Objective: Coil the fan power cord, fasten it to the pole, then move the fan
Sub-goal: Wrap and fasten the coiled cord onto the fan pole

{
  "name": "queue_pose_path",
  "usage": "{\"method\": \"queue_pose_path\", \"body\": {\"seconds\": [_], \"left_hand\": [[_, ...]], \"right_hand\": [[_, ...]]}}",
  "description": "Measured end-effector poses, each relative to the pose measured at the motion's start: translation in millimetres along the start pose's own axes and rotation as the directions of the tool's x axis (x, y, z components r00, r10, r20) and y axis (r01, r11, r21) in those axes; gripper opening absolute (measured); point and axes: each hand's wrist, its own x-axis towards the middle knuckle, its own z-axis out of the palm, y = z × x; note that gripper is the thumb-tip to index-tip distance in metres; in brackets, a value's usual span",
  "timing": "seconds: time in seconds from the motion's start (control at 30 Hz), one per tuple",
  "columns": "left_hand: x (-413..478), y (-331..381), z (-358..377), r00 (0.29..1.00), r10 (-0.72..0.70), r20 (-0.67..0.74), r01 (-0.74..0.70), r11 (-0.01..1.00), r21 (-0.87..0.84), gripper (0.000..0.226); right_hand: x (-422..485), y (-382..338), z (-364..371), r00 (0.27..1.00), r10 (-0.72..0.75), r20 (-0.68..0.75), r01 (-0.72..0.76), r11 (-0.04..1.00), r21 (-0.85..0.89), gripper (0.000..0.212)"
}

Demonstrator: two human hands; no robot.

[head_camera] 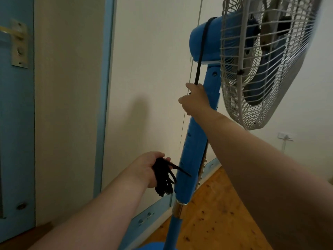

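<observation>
A blue pedestal fan stands before me, its pole point(192, 152) leaning and its white cage point(266, 58) at the upper right. My left hand point(149, 168) grips a bundle of coiled black cord point(163, 179) just left of the pole. One strand runs from the bundle to the pole. My right hand point(195, 98) holds a black strand of cord point(201, 53) at the fan's neck. That strand runs up over the blue motor housing point(205, 40).
A cream wall is close behind the fan, with a blue door frame point(104, 98) and a blue door point(16, 123) on the left. A thin pull cord point(192, 69) hangs beside the fan. Wooden floor point(221, 217) lies below, and a wall socket point(284, 136) at right.
</observation>
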Motion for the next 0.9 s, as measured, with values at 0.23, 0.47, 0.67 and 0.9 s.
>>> {"method": "queue_pose_path", "body": {"seconds": [0.23, 0.47, 0.67, 0.9], "left_hand": [[6.9, -1.7, -8.5, 1.000, -0.009, 0.011, 0.009, 1.000, 0.013, 0.007], [12.3, -13.4, -29.8, 0.996, 0.020, 0.087, -0.034, 0.987, 0.157, 0.015], [18.3, -27.9, -53.8, 0.968, 0.110, 0.226, -0.196, 0.895, 0.402, 0.010], [22.1, -54.6, -79.0, 0.965, 0.035, 0.258, -0.162, 0.857, 0.490, 0.019]], "right_hand": [[-17.1, 4.0, 10.0, 0.992, 0.074, -0.102, -0.046, 0.966, 0.254, 0.030], [-95.9, 28.6, 33.2, 0.989, 0.075, 0.128, -0.121, 0.906, 0.406, 0.030], [-161.8, 65.4, 41.7, 0.901, 0.127, 0.416, -0.247, 0.936, 0.249, 0.027], [-211.2, 94.8, 45.5, 0.801, 0.159, 0.577, -0.337, 0.916, 0.216, 0.032]]}}
